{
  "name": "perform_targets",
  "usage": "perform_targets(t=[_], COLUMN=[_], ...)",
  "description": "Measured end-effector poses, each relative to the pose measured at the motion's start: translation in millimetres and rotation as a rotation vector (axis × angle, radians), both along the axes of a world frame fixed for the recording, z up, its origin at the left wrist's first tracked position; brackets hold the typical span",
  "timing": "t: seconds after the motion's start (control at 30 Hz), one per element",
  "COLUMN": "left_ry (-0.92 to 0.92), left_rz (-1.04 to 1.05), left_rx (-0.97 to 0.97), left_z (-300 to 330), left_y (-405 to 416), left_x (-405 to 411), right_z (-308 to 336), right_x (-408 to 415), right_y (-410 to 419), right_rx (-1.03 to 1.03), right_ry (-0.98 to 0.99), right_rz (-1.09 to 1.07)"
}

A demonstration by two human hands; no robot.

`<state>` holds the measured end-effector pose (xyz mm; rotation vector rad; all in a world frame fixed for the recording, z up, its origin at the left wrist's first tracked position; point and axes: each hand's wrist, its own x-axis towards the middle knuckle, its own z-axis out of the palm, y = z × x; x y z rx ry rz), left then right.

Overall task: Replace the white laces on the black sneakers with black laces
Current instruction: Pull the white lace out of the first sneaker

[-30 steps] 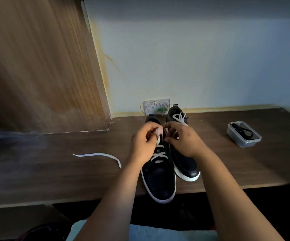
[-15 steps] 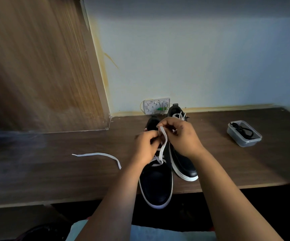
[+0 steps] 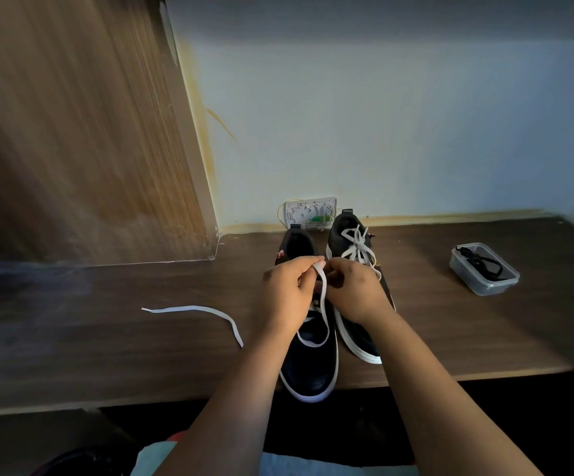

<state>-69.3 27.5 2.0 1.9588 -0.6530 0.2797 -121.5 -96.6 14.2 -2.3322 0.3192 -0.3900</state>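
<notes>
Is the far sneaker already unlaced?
No, the far sneaker by the wall still has its white lace threaded and tied.

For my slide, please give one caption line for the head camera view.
Both hands, left and right, pull the white lace out of the near black sneaker; black laces wait in a container.

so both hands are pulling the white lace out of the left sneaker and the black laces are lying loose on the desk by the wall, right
Not quite: the head view shows the black laces inside the clear plastic container on the right. Both the left hand and right hand do grip the white lace.
</notes>
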Motion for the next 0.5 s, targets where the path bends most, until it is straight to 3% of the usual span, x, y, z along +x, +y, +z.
perform_targets(t=[0.2,0.33,0.5], left_ry=[-0.119,0.034,0.068], left_rz=[-0.121,-0.149,-0.140], left_rx=[-0.107,-0.197,0.091], left_z=[10.2,15.7,3.0], left_y=[-6.6,-6.1,-1.8], left_x=[-11.6,-3.9,2.0], right_z=[6.1,17.2,45.2], right_x=[-6.0,-6.2,-10.1], right_y=[6.0,4.8,16.4], right_rx=[0.123,0.102,0.179], right_ry=[-0.195,-0.340,-0.578], right_rz=[-0.015,-0.097,0.005])
